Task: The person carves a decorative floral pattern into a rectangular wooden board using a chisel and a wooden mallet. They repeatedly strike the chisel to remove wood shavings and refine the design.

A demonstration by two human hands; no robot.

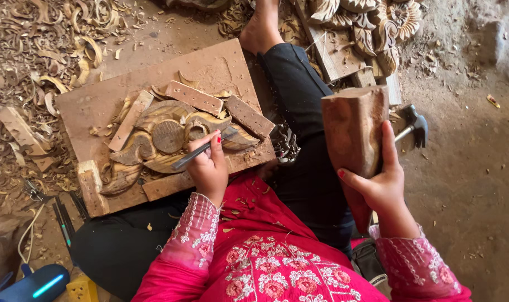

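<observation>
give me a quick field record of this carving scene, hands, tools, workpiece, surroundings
left hand: grips a chisel, tip on the carving
right hand: holds a wooden mallet block raised
workpiece: carved wood piece held by wood strips on a board
nearby: claw hammer, wood shavings on the floor

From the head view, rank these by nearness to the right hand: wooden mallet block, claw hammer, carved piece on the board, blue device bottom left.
1. Wooden mallet block, held in the right hand.
2. Claw hammer, on the ground just beyond the block.
3. Carved piece, on the board under the left hand.
4. Blue device, bottom-left corner.
</observation>
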